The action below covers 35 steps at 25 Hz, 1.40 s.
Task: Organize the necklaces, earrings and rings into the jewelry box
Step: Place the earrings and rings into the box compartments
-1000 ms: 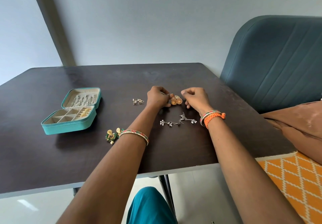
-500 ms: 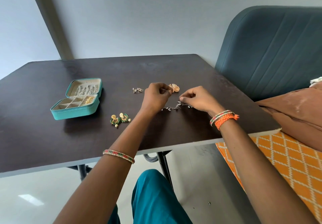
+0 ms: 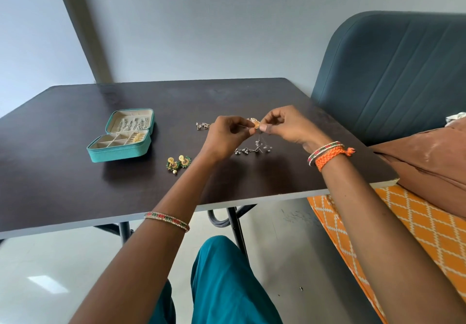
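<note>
Both hands, left and right, pinch one gold earring mid-frame above the bench; the box sits open at left. A loose pinch could drop it onto the chain below.

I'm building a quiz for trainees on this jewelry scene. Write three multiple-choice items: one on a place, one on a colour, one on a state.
1. Where do the green-and-gold earrings lie?
A. in the box
B. on the table near the box
C. on the chair

2. What colour is the jewelry box outside?
A. teal
B. red
C. white

3. How is the box?
A. zipped shut
B. open
C. upside down

Answers: 1 B, they rest on the dark table beside the box. 2 A, its walls are teal. 3 B, lid raised, compartments showing.
</note>
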Tool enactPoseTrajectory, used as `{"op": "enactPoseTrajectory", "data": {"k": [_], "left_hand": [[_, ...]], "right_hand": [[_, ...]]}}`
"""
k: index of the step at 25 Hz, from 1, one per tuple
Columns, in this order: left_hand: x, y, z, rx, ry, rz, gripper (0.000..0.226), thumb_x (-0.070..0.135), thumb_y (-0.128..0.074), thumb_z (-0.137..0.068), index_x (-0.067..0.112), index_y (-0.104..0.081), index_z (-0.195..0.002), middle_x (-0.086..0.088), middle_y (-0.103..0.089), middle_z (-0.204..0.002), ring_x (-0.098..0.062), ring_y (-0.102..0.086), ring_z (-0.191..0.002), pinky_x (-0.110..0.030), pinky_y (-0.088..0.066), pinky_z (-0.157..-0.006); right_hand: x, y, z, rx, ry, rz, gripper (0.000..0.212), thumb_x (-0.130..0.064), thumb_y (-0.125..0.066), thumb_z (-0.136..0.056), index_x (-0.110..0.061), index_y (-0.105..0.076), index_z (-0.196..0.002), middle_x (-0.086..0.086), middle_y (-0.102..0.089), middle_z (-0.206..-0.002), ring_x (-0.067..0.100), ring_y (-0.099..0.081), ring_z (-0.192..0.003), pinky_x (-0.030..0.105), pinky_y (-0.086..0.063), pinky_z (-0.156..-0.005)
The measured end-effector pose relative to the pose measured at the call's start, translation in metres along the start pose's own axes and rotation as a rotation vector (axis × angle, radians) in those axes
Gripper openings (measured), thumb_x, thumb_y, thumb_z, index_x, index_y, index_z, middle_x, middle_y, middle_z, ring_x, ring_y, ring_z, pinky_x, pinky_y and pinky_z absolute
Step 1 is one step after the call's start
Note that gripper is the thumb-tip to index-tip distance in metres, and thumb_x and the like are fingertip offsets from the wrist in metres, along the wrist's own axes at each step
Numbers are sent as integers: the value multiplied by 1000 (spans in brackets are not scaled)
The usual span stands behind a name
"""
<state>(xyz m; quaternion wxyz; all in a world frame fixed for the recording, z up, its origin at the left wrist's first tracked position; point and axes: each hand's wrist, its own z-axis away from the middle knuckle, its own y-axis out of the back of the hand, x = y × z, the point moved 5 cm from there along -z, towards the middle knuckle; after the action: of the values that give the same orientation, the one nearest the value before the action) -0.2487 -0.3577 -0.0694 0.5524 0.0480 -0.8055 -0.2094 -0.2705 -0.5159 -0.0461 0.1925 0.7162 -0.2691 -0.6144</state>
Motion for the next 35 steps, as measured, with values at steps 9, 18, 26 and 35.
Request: {"op": "enactPoseTrajectory", "data": {"k": [9,18,26,35], "left_hand": [[36,22,19,143,-86,220,12,22,-68,-86,11,-72,-86,-2,-71,-78,0,-60,-68,-23,-49,-66],[0,37,48,169,70,249,14,23,-61,-91,13,-68,-84,-1,-72,-84,-10,-66,-78,-26,-55,-71],[-10,39,51,175,73,259,14,23,-62,-91,14,-66,-81,0,-72,-83,6,-60,-62,-5,-40,-51],[-13,33,47,200,78,221,16,26,-64,-89,21,-67,-74,2,-73,-81,-8,-68,-80,-18,-47,-68]], "right_hand": [[-59,19,21,83,182,-56,11,-8,-63,-89,-12,-72,-89,1,-71,-83,6,-64,-76,24,-54,-78],[8,-33,28,137,38,210,12,-13,-67,-84,-19,-76,-88,-1,-70,-81,6,-57,-71,20,-44,-72],[10,-41,28,176,7,221,7,-20,-68,-81,-21,-75,-82,-7,-65,-70,7,-59,-70,24,-47,-70],[8,-44,33,116,-29,142,1,-21,-74,-80,-20,-75,-79,-11,-64,-68,-3,-53,-62,14,-37,-56]]}}
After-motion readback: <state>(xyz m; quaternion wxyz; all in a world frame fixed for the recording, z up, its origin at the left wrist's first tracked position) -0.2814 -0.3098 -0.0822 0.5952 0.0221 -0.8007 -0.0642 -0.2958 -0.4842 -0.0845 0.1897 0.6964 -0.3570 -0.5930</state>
